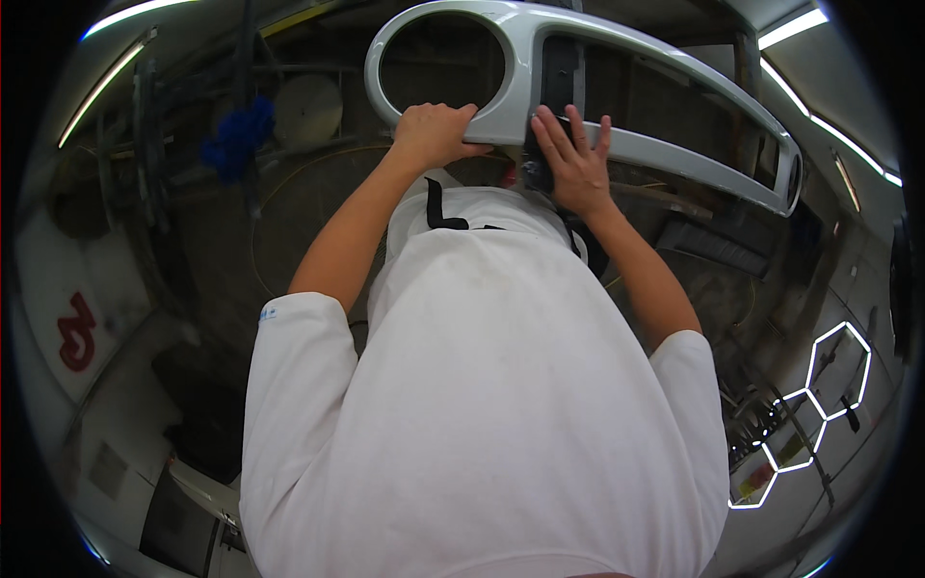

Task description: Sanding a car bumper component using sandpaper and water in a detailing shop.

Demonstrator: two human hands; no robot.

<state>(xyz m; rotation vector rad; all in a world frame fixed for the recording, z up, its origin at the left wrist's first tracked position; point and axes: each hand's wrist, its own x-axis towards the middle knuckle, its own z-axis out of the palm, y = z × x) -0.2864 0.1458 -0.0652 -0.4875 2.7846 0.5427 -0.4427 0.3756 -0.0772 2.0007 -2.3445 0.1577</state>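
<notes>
A glossy pale grey panel frame (521, 72) spans the top of the head view, with a round opening at its left and a long opening at its right. My left hand (436, 133) is closed over its lower rim, beneath the round opening, with the thumb along the underside. To its right, my right hand (576, 166) presses a dark, flat block (538, 164) against the frame's lower edge. Its fingers point upward and are slightly spread; the thumb is hidden. The block's exact kind does not show clearly.
A blue bundle (238, 138) hangs on a stand at the left. Behind the frame lie dark racks and a thin yellowish hose (262, 207) on the floor. A dark ribbed piece (713, 246) lies at the right. Hexagonal lights (840, 371) glow at the lower right.
</notes>
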